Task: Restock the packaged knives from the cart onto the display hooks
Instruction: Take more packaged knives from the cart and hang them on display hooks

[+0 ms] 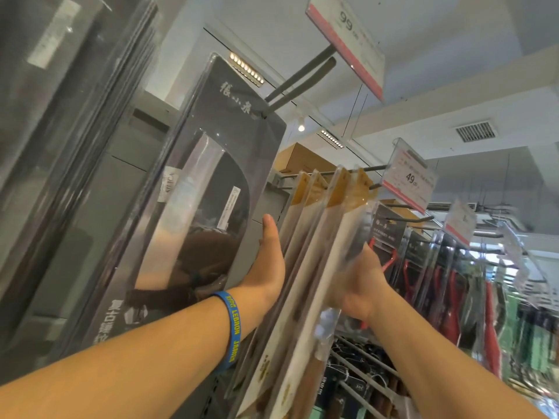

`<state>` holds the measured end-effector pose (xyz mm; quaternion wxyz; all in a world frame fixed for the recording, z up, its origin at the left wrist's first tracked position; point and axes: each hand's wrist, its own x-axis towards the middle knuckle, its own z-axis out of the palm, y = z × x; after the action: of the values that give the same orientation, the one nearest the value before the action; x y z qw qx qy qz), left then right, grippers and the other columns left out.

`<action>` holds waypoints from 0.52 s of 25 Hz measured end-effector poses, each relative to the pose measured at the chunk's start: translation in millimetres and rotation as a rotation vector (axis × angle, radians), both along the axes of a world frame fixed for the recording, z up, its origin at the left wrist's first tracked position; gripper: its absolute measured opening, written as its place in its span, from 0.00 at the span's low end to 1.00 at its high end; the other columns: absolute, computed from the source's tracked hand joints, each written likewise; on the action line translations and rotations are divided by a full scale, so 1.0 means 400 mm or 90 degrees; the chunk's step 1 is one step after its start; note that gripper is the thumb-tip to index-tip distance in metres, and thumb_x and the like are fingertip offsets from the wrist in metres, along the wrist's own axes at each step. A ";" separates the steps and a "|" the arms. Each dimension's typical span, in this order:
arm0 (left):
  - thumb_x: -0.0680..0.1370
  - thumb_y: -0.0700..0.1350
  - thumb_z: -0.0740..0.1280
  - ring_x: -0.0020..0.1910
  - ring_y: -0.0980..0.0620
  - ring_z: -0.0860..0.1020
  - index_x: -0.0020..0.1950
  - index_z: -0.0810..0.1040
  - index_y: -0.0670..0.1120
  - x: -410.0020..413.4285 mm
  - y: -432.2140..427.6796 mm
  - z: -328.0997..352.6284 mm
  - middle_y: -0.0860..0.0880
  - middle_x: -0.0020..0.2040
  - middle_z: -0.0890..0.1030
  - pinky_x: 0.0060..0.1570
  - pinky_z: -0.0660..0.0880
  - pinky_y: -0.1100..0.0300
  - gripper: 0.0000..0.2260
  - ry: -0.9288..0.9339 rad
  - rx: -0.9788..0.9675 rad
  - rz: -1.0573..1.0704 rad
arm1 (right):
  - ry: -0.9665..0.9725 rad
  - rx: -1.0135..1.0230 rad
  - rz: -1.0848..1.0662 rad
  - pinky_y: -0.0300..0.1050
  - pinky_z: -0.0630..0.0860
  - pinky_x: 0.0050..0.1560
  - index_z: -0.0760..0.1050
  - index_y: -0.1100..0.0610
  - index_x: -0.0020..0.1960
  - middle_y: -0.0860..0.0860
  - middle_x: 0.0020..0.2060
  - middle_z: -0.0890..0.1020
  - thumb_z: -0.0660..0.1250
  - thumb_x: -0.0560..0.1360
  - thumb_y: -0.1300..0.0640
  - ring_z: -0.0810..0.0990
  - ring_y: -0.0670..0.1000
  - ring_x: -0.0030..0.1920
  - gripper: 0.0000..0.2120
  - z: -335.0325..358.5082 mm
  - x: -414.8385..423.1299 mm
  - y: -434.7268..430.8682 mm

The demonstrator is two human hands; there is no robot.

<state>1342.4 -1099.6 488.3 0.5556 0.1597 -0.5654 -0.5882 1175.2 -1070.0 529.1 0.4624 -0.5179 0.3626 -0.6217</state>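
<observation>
Tan-carded knife pack (338, 237): gripped by right hand (363, 282), top at the hook (373, 168) above both hands. Left hand (269, 261): flat, thumb straight, beside black knife pack (211, 176). Hazard: loosely seated pack could swing off hook tip and drop.
</observation>
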 end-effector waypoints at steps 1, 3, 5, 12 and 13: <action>0.78 0.69 0.39 0.80 0.53 0.48 0.81 0.47 0.55 0.002 0.005 -0.006 0.55 0.81 0.47 0.76 0.42 0.50 0.34 -0.008 -0.019 -0.014 | -0.018 0.010 0.022 0.70 0.71 0.69 0.79 0.62 0.68 0.64 0.67 0.79 0.61 0.77 0.29 0.78 0.68 0.66 0.39 -0.002 -0.006 0.007; 0.77 0.71 0.39 0.80 0.52 0.47 0.81 0.47 0.55 0.004 0.019 -0.019 0.55 0.81 0.47 0.77 0.42 0.48 0.37 -0.033 -0.039 -0.030 | -0.033 0.016 0.059 0.72 0.68 0.70 0.77 0.61 0.71 0.65 0.71 0.75 0.59 0.76 0.26 0.74 0.70 0.70 0.43 -0.010 -0.016 0.022; 0.71 0.75 0.39 0.80 0.54 0.47 0.81 0.46 0.56 0.001 0.034 -0.029 0.56 0.81 0.47 0.78 0.43 0.48 0.42 -0.069 -0.067 -0.020 | -0.019 -0.009 0.063 0.71 0.65 0.73 0.76 0.61 0.71 0.65 0.71 0.75 0.55 0.76 0.25 0.74 0.68 0.70 0.44 -0.023 -0.018 0.038; 0.55 0.81 0.64 0.80 0.54 0.48 0.78 0.41 0.67 0.008 0.076 -0.050 0.59 0.81 0.43 0.76 0.50 0.46 0.57 -0.180 -0.228 0.095 | 0.087 -0.043 -0.032 0.63 0.68 0.72 0.74 0.52 0.73 0.57 0.69 0.79 0.47 0.72 0.20 0.78 0.60 0.69 0.47 -0.054 -0.010 0.133; 0.55 0.79 0.66 0.79 0.54 0.47 0.78 0.39 0.67 0.006 0.075 -0.057 0.59 0.81 0.41 0.74 0.51 0.49 0.58 -0.202 -0.252 0.135 | 0.115 -0.050 -0.047 0.61 0.71 0.68 0.75 0.49 0.72 0.55 0.67 0.81 0.46 0.73 0.21 0.80 0.58 0.67 0.44 -0.058 -0.002 0.142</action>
<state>1344.6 -1069.6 465.6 0.5391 0.1966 -0.7295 -0.3724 1174.4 -1013.1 505.8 0.3840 -0.5759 0.3968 -0.6029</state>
